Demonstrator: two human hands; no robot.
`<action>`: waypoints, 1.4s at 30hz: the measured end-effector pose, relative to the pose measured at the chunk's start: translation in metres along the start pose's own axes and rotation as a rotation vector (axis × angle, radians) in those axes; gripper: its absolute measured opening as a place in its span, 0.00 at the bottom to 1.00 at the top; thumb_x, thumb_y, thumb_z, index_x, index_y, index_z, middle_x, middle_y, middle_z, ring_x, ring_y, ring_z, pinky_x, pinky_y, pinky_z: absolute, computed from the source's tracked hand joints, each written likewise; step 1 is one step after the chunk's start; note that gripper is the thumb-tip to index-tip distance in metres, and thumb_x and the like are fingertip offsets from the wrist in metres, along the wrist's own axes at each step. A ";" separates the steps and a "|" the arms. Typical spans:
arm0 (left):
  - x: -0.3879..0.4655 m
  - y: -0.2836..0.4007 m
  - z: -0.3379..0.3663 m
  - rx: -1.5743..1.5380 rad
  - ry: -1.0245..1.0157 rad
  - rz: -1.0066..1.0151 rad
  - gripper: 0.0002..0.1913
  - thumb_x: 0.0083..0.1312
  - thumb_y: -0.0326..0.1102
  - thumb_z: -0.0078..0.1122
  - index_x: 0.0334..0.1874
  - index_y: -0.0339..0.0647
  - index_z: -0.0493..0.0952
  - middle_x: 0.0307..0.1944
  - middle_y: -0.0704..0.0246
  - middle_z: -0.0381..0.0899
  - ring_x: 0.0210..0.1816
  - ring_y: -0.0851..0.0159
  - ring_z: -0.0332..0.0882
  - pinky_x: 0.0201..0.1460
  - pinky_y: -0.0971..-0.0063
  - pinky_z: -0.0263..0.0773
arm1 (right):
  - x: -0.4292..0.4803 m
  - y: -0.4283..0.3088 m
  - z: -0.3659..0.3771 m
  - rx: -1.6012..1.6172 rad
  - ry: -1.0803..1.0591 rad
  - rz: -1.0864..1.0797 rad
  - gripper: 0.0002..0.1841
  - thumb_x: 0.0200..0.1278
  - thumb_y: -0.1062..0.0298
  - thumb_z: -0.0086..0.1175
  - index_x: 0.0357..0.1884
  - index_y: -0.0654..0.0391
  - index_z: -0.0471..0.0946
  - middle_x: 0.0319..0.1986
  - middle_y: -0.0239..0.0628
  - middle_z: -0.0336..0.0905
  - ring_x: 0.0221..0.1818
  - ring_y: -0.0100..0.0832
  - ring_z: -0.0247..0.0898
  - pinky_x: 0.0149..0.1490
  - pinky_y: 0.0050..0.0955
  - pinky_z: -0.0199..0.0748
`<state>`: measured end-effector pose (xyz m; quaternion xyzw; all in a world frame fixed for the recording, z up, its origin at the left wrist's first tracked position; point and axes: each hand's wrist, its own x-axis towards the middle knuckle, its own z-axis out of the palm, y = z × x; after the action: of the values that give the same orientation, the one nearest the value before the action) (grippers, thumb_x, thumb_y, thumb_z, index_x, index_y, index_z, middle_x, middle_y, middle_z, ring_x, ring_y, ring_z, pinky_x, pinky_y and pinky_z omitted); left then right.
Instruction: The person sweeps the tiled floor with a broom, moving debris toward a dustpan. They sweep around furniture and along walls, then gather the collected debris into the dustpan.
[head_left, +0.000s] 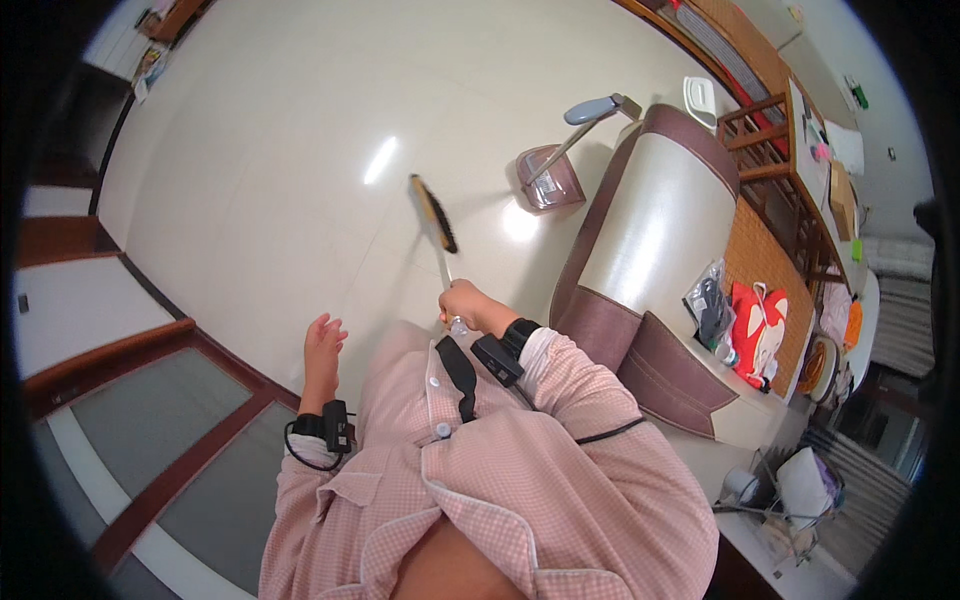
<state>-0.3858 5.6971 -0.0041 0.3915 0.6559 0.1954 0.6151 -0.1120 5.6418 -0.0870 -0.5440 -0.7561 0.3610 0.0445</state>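
My right hand (471, 306) is closed around the handle of a broom, whose head with dark bristles (435, 214) is above the hand in the picture, over the pale tiled floor. Whether the bristles touch the floor I cannot tell. My left hand (323, 352) hangs in the air at my left side, fingers apart, holding nothing. To the right of the broom, a translucent purplish dustpan (551, 180) rests on the floor, its upright pole topped by a grey-blue grip (590, 110) beside the sofa.
A cream and maroon sofa (660, 217) stands close on my right, with a red cushion (756, 330) and a plastic-wrapped item (709, 304) on it. Behind it is a wooden table (795, 135). Along my left runs a cabinet with reddish-brown frames (217, 450).
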 end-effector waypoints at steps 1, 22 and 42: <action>0.008 0.017 0.012 0.023 -0.048 0.044 0.23 0.60 0.37 0.46 0.57 0.37 0.58 0.48 0.66 0.68 0.42 0.70 0.69 0.46 0.77 0.62 | 0.001 0.003 -0.007 0.496 0.102 0.209 0.10 0.44 0.68 0.52 0.15 0.65 0.71 0.17 0.48 0.72 0.19 0.44 0.71 0.26 0.37 0.69; 0.140 0.241 0.360 0.608 -0.705 0.773 0.36 0.50 0.46 0.59 0.57 0.31 0.56 0.54 0.50 0.57 0.49 0.55 0.66 0.51 0.68 0.63 | -0.154 -0.095 -0.043 1.740 0.822 1.332 0.31 0.46 0.80 0.46 0.58 0.68 0.55 0.18 0.36 0.68 0.13 0.26 0.64 0.15 0.26 0.63; 0.204 0.307 0.309 0.439 -0.691 0.470 0.15 0.47 0.32 0.55 0.37 0.32 0.69 0.21 0.69 0.70 0.17 0.73 0.67 0.19 0.80 0.64 | -0.076 0.015 -0.084 1.902 1.043 1.238 0.07 0.48 0.73 0.42 0.16 0.61 0.67 0.12 0.36 0.66 0.12 0.29 0.64 0.17 0.26 0.64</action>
<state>0.0078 5.9709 0.0373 0.6922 0.3323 0.0443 0.6391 -0.0309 5.6202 -0.0096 -0.6386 0.2948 0.4658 0.5370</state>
